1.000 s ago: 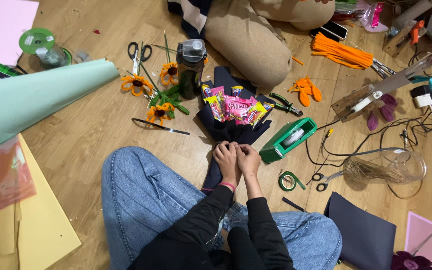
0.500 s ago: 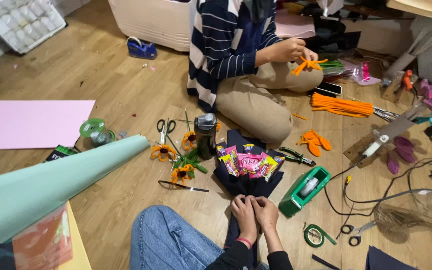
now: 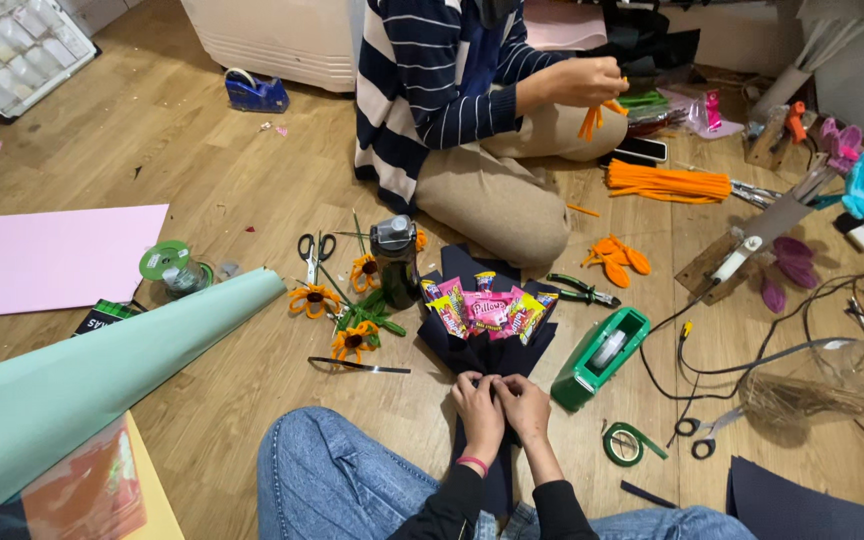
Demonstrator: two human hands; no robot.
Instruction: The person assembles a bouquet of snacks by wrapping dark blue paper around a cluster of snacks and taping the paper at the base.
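Bright, even indoor light, sharp picture

The wooden floor (image 3: 202,190) is lit softly from above, with only weak, short shadows under the things. A mild shine lies on the clear plastic jar (image 3: 832,385). Lines bend a little at the edges, and nothing looks blurred.

The hands (image 3: 500,405) cover the dark bouquet wrap's (image 3: 487,350) stem; the mint paper roll (image 3: 92,385) is cut by the left edge.
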